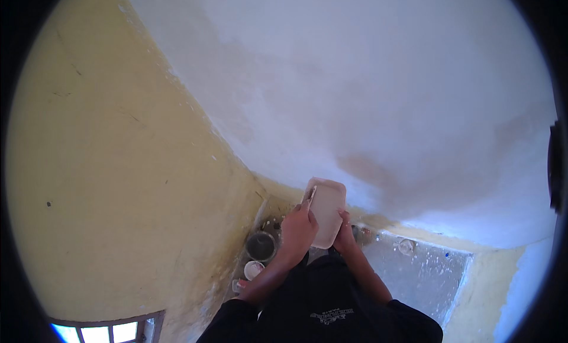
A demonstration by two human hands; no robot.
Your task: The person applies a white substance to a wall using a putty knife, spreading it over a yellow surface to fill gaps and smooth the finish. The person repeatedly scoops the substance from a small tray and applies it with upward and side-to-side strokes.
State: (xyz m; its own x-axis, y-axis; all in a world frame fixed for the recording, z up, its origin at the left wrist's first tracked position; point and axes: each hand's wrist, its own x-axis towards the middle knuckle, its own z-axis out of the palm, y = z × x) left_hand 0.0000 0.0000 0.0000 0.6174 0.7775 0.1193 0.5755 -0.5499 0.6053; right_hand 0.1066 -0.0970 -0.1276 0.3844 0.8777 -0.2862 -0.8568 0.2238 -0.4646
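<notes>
My left hand is closed around a thin, pale-coated tool, held at the left side of a rectangular beige tray; I cannot make out the tool's end. My right hand grips the tray by its right edge, thumb on top. A pale, smooth coating covers the tray's middle. Both hands are in front of my body, low in the corner of the room.
A yellow wall rises on the left, with a barred window low down. A patchy white wall fills the front. On the speckled floor stand a dark bucket, a white container and a crumpled pale object.
</notes>
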